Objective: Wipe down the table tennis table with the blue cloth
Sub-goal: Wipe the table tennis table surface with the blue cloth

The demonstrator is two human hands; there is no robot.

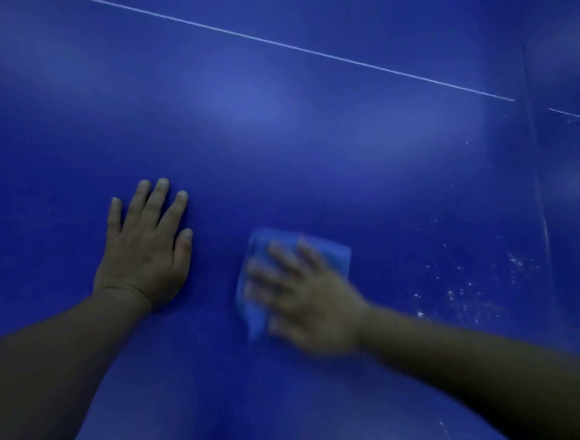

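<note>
My left hand (144, 247) lies flat on the desk (287, 133), left of centre in the lower half of the frame. My right hand (305, 298) sits just right of centre, level with it and near it but apart, spread on top of the cloth (331, 253), which lies on the desk beneath it. A thin line (253, 38) crosses the upper part of the frame from upper left down toward the right. A seam (538, 189) runs down the right side, with scattered specks (462, 293) beside it at lower right.
</note>
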